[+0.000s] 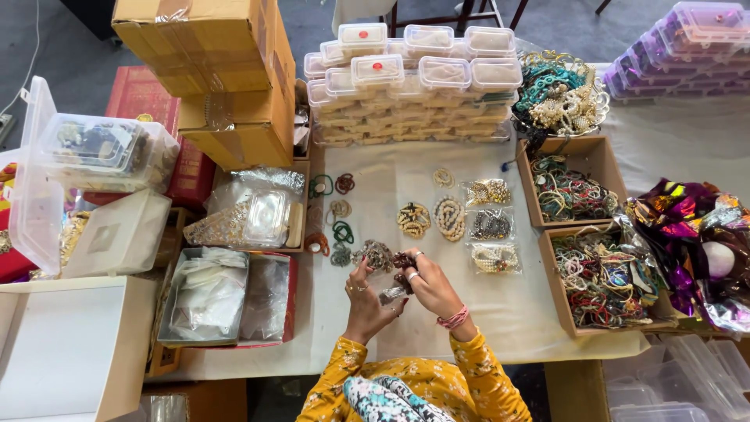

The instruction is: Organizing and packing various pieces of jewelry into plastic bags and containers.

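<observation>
Both hands on one dark bead bracelet, ctr frame.
Your left hand (pixel 364 291) & right hand (pixel 422 283) pinch the bracelet (pixel 400 275) over the white cloth (pixel 508 312).

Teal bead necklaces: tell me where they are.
In the head view, the teal bead necklaces lie heaped at the table's far right, beside the stacked clear plastic boxes and behind the upper cardboard tray.
</observation>
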